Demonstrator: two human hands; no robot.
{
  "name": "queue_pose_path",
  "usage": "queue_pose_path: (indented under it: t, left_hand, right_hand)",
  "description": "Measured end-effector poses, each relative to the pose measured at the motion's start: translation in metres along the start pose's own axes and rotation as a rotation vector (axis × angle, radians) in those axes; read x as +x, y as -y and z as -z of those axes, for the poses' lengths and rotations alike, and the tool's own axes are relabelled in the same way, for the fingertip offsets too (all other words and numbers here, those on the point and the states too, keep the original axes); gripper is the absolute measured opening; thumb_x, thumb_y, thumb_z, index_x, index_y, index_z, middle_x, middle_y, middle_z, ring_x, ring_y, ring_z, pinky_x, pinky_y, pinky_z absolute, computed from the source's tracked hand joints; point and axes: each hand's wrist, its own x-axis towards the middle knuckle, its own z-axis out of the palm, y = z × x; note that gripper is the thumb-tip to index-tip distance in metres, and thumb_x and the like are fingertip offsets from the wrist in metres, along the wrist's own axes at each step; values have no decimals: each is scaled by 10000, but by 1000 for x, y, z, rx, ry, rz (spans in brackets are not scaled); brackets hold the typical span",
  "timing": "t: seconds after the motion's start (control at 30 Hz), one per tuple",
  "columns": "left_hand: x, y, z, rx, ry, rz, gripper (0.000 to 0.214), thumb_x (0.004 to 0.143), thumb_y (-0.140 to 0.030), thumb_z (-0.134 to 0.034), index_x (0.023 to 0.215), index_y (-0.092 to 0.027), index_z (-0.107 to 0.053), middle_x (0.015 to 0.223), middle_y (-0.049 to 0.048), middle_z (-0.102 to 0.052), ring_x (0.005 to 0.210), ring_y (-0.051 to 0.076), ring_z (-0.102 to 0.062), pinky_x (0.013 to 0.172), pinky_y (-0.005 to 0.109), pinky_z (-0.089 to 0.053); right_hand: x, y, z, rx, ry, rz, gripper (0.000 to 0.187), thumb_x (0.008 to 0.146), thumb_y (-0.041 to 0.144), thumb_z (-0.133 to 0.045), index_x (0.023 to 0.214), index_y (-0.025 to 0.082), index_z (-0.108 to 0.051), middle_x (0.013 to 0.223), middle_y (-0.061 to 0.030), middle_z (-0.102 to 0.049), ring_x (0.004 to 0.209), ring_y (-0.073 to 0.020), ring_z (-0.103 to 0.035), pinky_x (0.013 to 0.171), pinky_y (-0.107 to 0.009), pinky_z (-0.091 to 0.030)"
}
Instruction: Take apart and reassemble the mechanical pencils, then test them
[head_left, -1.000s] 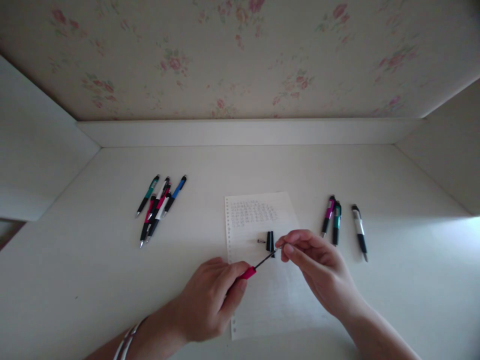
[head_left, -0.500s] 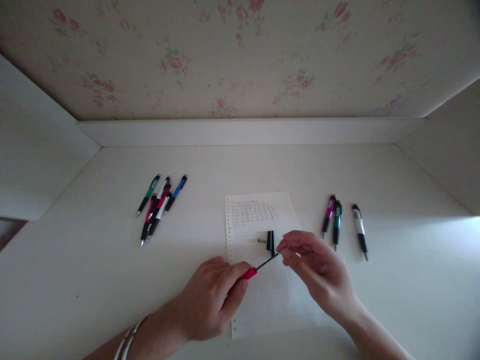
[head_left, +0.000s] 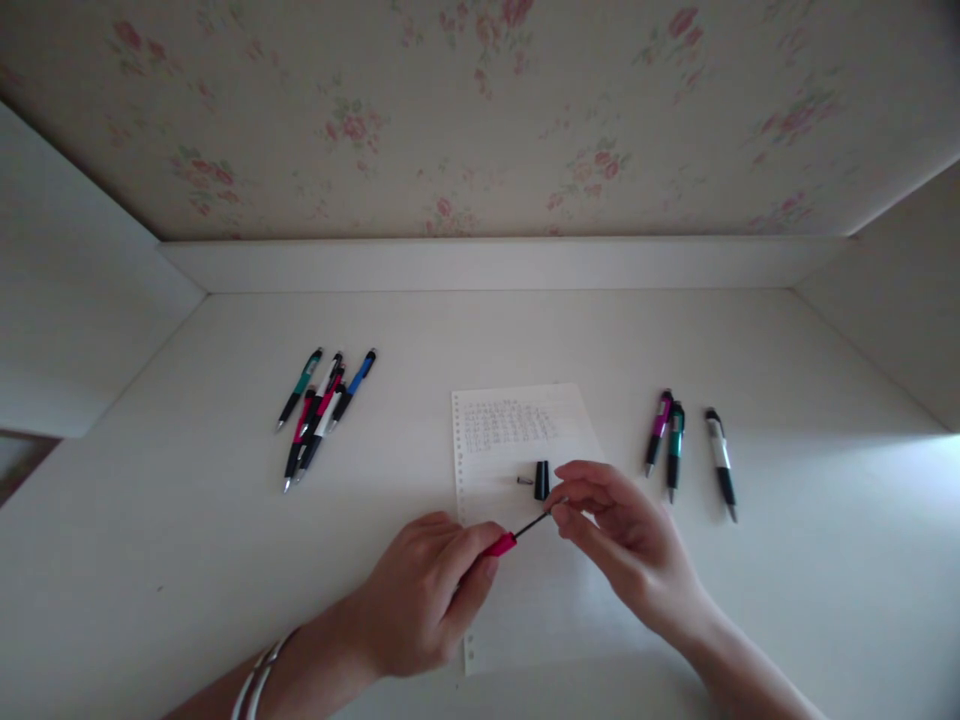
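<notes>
My left hand [head_left: 427, 595] is closed round a red pen barrel [head_left: 499, 545], of which only the end shows past my fingers. A thin black refill [head_left: 534, 524] sticks out of that barrel toward the upper right. My right hand [head_left: 619, 535] pinches the refill's far tip between thumb and fingers. Both hands hover over a lined sheet of paper [head_left: 517, 440] with handwriting near its top. A small black pen part [head_left: 541, 480] and a tiny metal piece [head_left: 523, 481] lie on the sheet just beyond my right fingers.
Several pens [head_left: 322, 405] lie bunched at the left of the white desk [head_left: 187, 560]. Three more pens lie at the right: a magenta pen [head_left: 659, 430], a teal pen [head_left: 675, 442], a white pen [head_left: 720, 462]. A raised ledge [head_left: 495, 264] and floral wall close the back.
My right hand has slid a little left and down along the refill toward the barrel. The left hand and the pens on the desk have stayed put.
</notes>
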Motion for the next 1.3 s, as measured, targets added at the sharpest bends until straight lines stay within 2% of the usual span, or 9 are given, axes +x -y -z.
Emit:
queue_pose_path:
  t: [0.2, 0.27, 0.37, 0.43, 0.6, 0.8, 0.93, 1.03, 1.3]
  left_hand:
    - [1, -2, 1, -6, -8, 18, 179, 1035, -195, -418, 1164, -196, -542, 879, 47, -737, 727, 211, -685, 726, 349, -523]
    - [0, -2, 2, -17, -26, 34, 177, 1031, -193, -422, 1163, -199, -540, 906, 50, -738, 750, 211, -693, 755, 352, -530]
    - [-2, -1, 2, -25, -50, 47, 180, 1030, -207, -424, 1174, -200, -531, 936, 60, -741, 776, 218, -701, 775, 361, -538]
    - [-3, -1, 2, -24, -46, 51, 178, 1034, -218, -419, 1174, -201, -529, 926, 62, -737, 776, 219, -699, 767, 358, -541]
    - [-2, -2, 2, 10, -44, 51, 184, 1045, -231, -401, 1181, -194, -518, 937, 74, -737, 805, 232, -701, 780, 380, -547]
    - [-3, -1, 2, 8, -41, 39, 194, 1045, -231, -401, 1189, -190, -524, 935, 74, -740, 800, 233, -703, 773, 386, -553]
    - [-4, -2, 2, 16, -32, 39, 202, 1047, -230, -400, 1202, -184, -520, 957, 81, -735, 824, 238, -701, 790, 400, -554]
    - [-3, -2, 3, 20, -27, 35, 197, 1048, -228, -393, 1191, -184, -521, 951, 77, -735, 814, 238, -701, 780, 405, -555]
    - [-1, -2, 2, 35, -38, 14, 194, 1048, -229, -390, 1185, -184, -520, 932, 72, -741, 786, 236, -702, 760, 404, -559]
  right_hand:
    - [-4, 2, -5, -27, 155, -38, 374, 948, 342, -637, 1290, 267, -506, 915, -45, -746, 824, -198, -709, 678, -305, -571]
    - [-2, 4, -1, -73, 122, -20, 378, 959, 371, -615, 1304, 265, -502, 928, -52, -734, 812, -198, -696, 656, -302, -567]
    - [4, 2, 7, -297, -38, 25, 219, 975, 374, -573, 1148, 244, -604, 812, -37, -690, 694, -183, -642, 568, -285, -528]
    - [9, -2, 11, -520, -80, 81, 194, 971, 348, -562, 1105, 229, -638, 798, -42, -678, 645, -184, -614, 556, -305, -509]
    - [13, -11, 11, -886, 56, 213, 318, 976, 290, -520, 1257, 177, -616, 940, -101, -709, 851, -282, -673, 777, -448, -510]
    - [13, -10, 12, -870, 62, 212, 310, 961, 202, -496, 1240, 169, -626, 927, -94, -719, 819, -260, -674, 777, -423, -498]
    - [15, -9, 11, -874, 42, 241, 203, 976, 198, -482, 1024, 193, -679, 839, -63, -715, 749, -234, -659, 719, -386, -479]
    - [16, -10, 9, -884, 16, 233, 170, 983, 262, -512, 954, 190, -663, 813, -58, -714, 725, -231, -655, 694, -375, -469]
    - [14, -15, 10, -940, 36, 236, 243, 987, 332, -550, 1148, 191, -665, 802, -53, -712, 743, -247, -663, 727, -384, -458]
